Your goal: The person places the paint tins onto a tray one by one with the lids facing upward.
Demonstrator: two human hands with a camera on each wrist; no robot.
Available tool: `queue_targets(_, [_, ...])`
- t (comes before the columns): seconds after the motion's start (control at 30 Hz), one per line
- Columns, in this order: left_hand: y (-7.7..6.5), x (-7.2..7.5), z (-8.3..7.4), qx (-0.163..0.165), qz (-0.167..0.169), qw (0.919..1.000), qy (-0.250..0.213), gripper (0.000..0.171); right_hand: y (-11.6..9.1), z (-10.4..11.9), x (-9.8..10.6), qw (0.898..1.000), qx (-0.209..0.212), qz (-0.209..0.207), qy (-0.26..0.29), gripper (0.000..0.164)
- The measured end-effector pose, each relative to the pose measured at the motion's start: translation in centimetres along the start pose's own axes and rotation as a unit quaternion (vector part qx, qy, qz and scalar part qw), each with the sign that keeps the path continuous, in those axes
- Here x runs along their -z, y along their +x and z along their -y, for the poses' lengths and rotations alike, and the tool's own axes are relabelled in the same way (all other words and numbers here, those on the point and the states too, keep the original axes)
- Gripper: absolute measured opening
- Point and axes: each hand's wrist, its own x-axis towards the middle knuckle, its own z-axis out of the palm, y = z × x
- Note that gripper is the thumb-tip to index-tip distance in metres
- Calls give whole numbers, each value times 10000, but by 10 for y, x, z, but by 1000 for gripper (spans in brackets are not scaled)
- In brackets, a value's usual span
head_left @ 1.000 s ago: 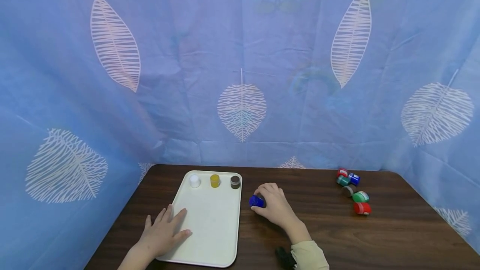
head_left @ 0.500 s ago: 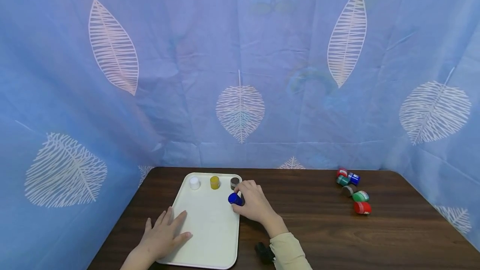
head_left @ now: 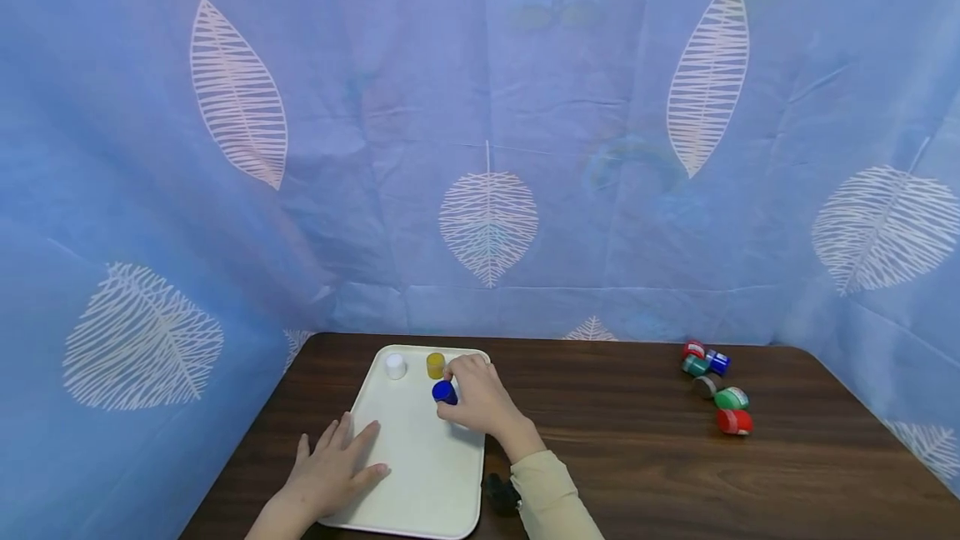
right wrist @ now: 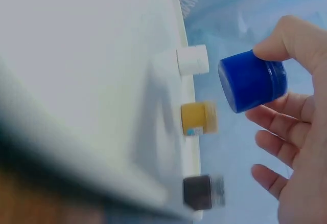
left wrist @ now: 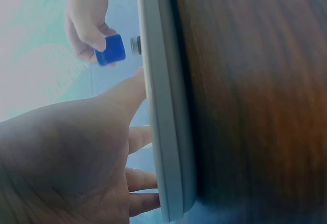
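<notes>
Above the white tray (head_left: 420, 473), my right hand (head_left: 483, 394) pinches a small blue paint jar (right wrist: 248, 81) between thumb and fingers. In the right wrist view the jar is tilted and apart from the tray surface. My left hand (head_left: 326, 469) lies with spread, straight fingers on the tray's left side. Along the tray's far edge stand a white jar (head_left: 395, 366), a yellow jar (head_left: 436, 365) and a dark brown jar (right wrist: 198, 192). The brown one is hidden behind my right hand in the head view.
At the right of the dark wooden table (head_left: 615, 440) lies a loose group of jars: two red, including one red jar (head_left: 734, 422), a green jar (head_left: 731, 398), a teal jar, a blue jar (head_left: 717, 362) and a dark jar (head_left: 707, 387). A blue leaf-patterned curtain (head_left: 562, 232) hangs behind.
My right hand has carried the blue jar leftward from over the table beside the tray to over the tray. My left hand has stayed in place on the tray.
</notes>
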Motion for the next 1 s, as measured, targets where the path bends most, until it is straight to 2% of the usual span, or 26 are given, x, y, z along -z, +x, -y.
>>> queue_targets(0.37, [-1, 2, -1, -15, -88, 10000, 33, 77, 25, 19, -11, 9984, 536, -64, -194, 28])
queue_targets(0.57, [-1, 0, 0, -23, -104, 9999, 89, 77, 33, 23, -27, 9985, 471, -185, -208, 30])
queue_targets(0.73, [-2, 1, -2, -29, -138, 9998, 105, 76, 40, 24, -43, 9976, 456, -280, -429, 30])
queue_targets(1.0, [-2, 1, -1, -51, -163, 9998, 118, 75, 49, 38, -54, 9968, 297, -315, -665, 31])
